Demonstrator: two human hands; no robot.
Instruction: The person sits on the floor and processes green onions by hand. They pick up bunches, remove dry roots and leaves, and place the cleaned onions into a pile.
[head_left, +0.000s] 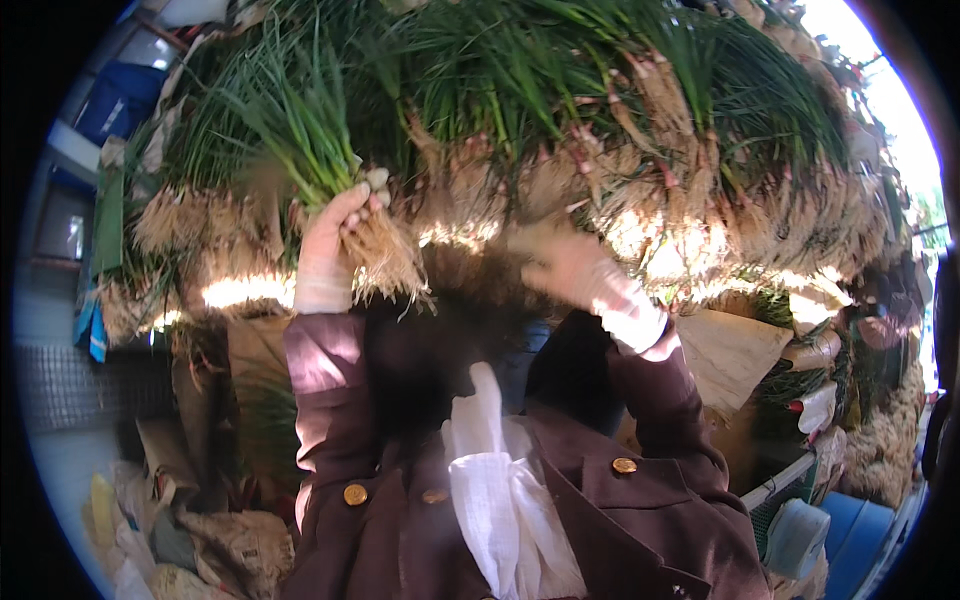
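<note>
My left hand (341, 225) is closed round a bunch of green seedlings (322, 142) near their base, with the pale fibrous roots hanging below the fingers. These look like allium-type plants with pinkish-white stem bases. To the right, my right hand (559, 259) is blurred, its fingers spread in front of the root ends of a long heap of similar plants (525, 90). Whether anything small is between those fingers is not clear. The leaves of the heap point away from me and its roots (675, 225) face me.
Blue plastic containers (859, 532) stand at the lower right beside a metal rail (780, 480). Crumpled sacks (240, 547) lie at the lower left. A tan sheet (724, 356) hangs below the heap on the right. A blue object (120, 101) is at the upper left.
</note>
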